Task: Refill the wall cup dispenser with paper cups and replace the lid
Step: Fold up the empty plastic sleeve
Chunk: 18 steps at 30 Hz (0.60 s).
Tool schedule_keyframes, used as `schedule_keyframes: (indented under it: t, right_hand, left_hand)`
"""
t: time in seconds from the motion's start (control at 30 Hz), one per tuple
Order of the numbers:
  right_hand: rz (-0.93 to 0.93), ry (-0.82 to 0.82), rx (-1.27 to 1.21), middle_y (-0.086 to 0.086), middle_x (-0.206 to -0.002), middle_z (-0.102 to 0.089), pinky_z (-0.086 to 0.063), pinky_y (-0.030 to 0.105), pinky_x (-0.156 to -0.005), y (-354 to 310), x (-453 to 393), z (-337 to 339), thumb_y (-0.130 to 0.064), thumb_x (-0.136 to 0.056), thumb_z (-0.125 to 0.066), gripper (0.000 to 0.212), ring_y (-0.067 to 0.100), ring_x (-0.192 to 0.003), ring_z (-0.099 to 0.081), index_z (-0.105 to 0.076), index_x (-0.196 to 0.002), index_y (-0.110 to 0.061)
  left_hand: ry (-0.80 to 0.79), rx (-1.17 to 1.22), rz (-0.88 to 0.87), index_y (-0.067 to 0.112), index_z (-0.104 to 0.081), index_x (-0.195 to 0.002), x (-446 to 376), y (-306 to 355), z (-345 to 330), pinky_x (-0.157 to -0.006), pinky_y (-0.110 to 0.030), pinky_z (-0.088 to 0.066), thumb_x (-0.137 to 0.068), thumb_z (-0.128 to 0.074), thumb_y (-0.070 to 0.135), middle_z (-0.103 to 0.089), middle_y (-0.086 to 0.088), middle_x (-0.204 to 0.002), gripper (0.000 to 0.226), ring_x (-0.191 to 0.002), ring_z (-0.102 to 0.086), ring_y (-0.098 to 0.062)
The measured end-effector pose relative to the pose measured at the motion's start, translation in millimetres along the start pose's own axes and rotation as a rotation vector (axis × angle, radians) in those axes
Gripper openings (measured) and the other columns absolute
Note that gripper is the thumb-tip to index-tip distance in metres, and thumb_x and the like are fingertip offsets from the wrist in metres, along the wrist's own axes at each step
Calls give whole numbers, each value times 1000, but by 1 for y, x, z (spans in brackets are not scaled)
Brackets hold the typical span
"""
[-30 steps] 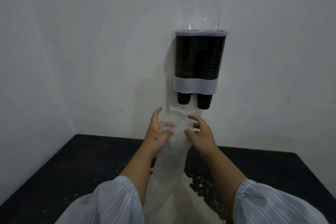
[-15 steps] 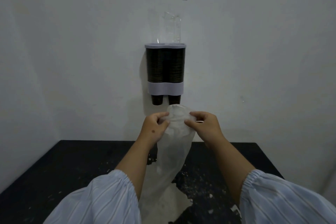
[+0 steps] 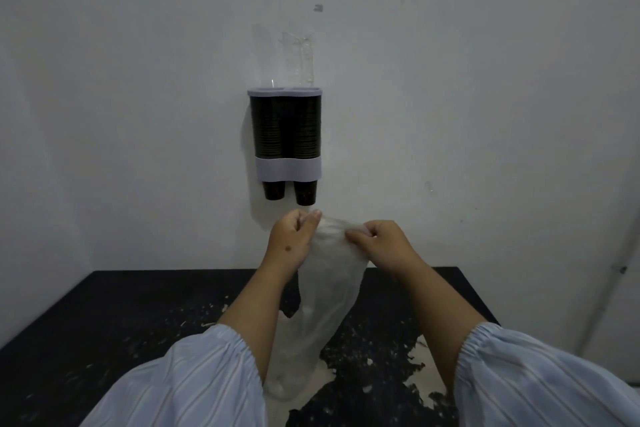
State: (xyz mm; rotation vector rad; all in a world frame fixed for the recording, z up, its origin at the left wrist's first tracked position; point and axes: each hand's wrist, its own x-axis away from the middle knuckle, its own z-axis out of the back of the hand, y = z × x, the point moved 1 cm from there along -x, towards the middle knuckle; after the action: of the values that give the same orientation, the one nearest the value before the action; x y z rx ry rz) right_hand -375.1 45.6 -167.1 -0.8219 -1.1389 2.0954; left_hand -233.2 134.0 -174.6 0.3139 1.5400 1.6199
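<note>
— Two hands on one thing, then? What are they holding?

— Both of mine are on the thin clear plastic sleeve (image 3: 329,291). My left hand (image 3: 292,236) pinches its top edge between thumb and curled fingers; my right hand (image 3: 379,241) pinches the same edge just beside it, knuckles up. The sleeve hangs slack from my fingers down to the black table (image 3: 121,315).

— And the cups?

— I cannot tell whether any are left in the sleeve; it looks limp. The wall cup dispenser (image 3: 285,139) is fixed to the white wall (image 3: 138,80) above my hands, apart from them. Its two tubes stand side by side, each showing a dark stack of paper cups (image 3: 304,130), with one cup bottom poking out below each tube under the pale band.

— The lid?

— A clear lid (image 3: 299,59) stands upright above the dispenser's pale top rim, against the wall.

— Anything else?

— My striped sleeves (image 3: 194,381), and pale worn patches on the table top.
</note>
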Motion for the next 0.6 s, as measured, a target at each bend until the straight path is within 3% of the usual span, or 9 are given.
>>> schedule_keyframes:
  t: [0.1, 0.17, 0.3, 0.37, 0.43, 0.53, 0.6]
  right_hand:
    - [-32, 22, -77, 14, -68, -44, -36, 33, -62, 6, 0, 9, -26, -89, -57, 30, 21, -64, -43, -49, -67, -8]
    - [-59, 86, -134, 12, -63, -43, -36, 32, -59, 14, 0, 16, -26, -91, -53, 34, 20, -60, -42, -44, -63, -10]
    - [-86, 180, -144, 2, -56, -39, -32, 28, -51, 28, 3, 30, -25, -93, -50, 40, 17, -52, -37, -36, -56, -16]
    - [-99, 181, -170, 5, -67, -51, -41, 31, -58, 34, 4, 36, -25, -93, -51, 30, 20, -62, -48, -49, -65, -13]
    - [-130, 177, -179, 7, -86, -59, -48, 32, -66, 37, 6, 41, -24, -91, -54, 14, 21, -76, -56, -59, -86, -11]
    - [-159, 167, -210, 3, -103, -58, -46, 23, -66, 38, 6, 49, -27, -88, -59, 26, 17, -90, -57, -58, -111, -14]
    - [-163, 126, -205, 1, -103, -60, -44, 20, -65, 35, 8, 54, -33, -85, -63, 33, 15, -93, -58, -61, -112, -14]
  left_hand:
    - [-107, 118, 27, 17, -53, -88, 2, 6, -11, -57, -17, -49, -80, -67, 37, -62, 4, -84, 25, -75, -61, -9]
    - [-218, 135, 29, 25, -51, -106, 3, 6, -18, -63, -18, -54, -70, -78, 28, -65, 8, -100, 45, -92, -64, -9]
    - [-237, 70, 81, 16, -56, -114, 1, 2, -32, -81, -30, -56, -78, -72, 19, -65, -6, -114, 39, -100, -64, -17]
    - [-213, 88, 97, 8, -61, -110, 0, 1, -38, -80, -28, -56, -85, -63, 20, -69, -7, -107, 27, -94, -66, -17]
    - [-222, 60, 101, 4, -65, -104, 1, 1, -44, -80, -30, -54, -89, -58, 22, -70, -6, -97, 25, -89, -66, -18]
    - [-284, -29, 112, 0, -66, -95, 4, 4, -54, -76, -32, -51, -89, -56, 31, -67, -11, -91, 33, -83, -61, -19]
    - [-327, -34, 122, -1, -65, -93, 6, 7, -60, -73, -30, -51, -89, -56, 35, -66, -12, -90, 38, -80, -60, -18]
